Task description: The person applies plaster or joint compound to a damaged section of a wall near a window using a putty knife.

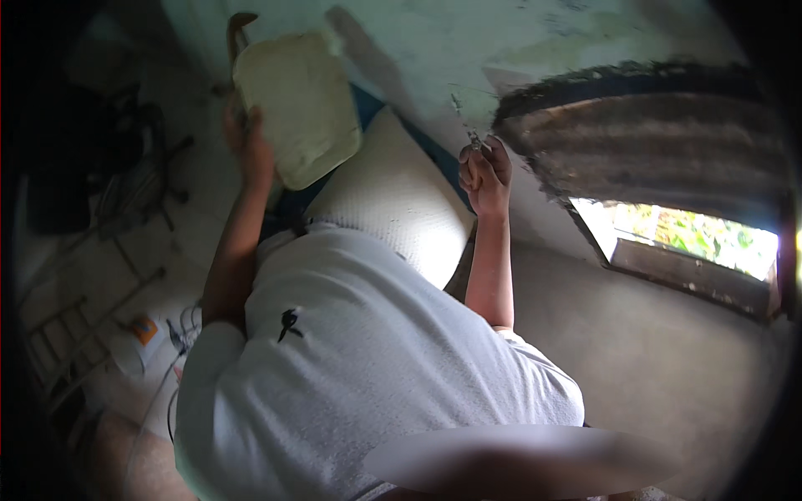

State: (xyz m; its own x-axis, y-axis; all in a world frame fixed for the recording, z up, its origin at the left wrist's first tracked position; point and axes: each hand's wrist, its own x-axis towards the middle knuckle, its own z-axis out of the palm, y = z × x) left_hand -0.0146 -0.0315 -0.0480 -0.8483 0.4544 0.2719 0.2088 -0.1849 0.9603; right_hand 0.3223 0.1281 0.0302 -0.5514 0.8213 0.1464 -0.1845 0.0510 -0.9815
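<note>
My left hand [251,146] grips the near left edge of a pale, rounded rectangular board [301,104], raised beside the wall. My right hand [484,179] is closed round the handle of a small metal scraper [466,117], whose blade points up toward the pale green, patchy wall [426,42]. Between my arms, below the board, lies a white, finely textured padded surface [401,209], with blue material [368,104] behind it.
A window [693,234] at the right has a dark, rough corrugated panel [635,134] above its bright opening. At the left stand dark metal items [175,192] and a ladder-like frame [63,330]. A white-and-orange bucket [138,346] and cables [180,342] lie below on the floor.
</note>
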